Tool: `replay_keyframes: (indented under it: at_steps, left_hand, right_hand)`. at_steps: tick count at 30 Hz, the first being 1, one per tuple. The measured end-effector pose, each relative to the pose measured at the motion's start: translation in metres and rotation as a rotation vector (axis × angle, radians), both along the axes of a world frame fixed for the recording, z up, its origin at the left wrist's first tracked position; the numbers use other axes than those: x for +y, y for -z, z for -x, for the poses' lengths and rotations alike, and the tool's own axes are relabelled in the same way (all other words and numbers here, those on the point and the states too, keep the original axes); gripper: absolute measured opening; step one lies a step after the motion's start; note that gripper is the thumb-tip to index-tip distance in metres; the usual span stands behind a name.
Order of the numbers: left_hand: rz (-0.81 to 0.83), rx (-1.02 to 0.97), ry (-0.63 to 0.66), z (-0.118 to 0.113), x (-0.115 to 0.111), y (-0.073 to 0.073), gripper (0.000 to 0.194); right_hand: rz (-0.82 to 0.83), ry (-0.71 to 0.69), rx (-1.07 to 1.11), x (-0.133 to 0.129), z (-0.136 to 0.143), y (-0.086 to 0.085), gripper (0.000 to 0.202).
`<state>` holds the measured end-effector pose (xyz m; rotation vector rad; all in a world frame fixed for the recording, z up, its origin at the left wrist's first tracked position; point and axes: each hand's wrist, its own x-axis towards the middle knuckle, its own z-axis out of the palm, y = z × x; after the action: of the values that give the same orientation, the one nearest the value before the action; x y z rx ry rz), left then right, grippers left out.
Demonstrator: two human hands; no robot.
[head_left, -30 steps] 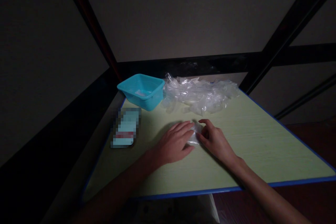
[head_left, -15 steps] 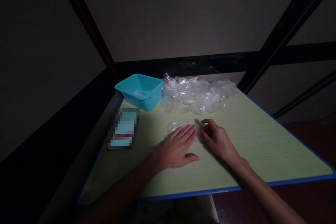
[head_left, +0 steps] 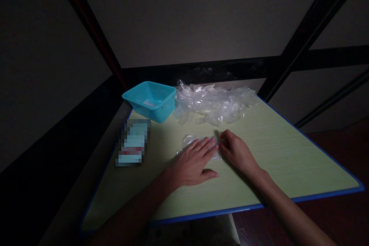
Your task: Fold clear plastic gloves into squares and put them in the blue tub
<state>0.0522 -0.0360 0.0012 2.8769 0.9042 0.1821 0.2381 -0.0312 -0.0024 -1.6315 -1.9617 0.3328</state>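
a pale green table (head_left: pixel 276 153) with a blue edge (head_left: pixel 225 212) stands against a dark-framed wall (head_left: pixel 187 15). at its far left corner sits an open turquoise basin (head_left: pixel 165 112), upright, with a small pale piece (head_left: pixel 148 102) lying inside. just right of the basin, a crumpled heap of clear plastic (head_left: pixel 216 103) spreads along the far side; whether the two touch is hard to tell. nearer, by the left edge, lies a flat oblong object (head_left: pixel 134 142), pixelated, pale blue with a red band. dark reddish floor (head_left: pixel 343 142) shows beyond the right edge.
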Motion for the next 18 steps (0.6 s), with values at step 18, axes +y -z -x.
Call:
replay_keyframes:
  at_steps: [18]
  left_hand:
    - [-0.002,-0.040,-0.057,-0.004,-0.003,-0.001,0.060]
  right_hand:
    - [-0.245,-0.384,-0.215,-0.022,0.025,-0.004,0.040]
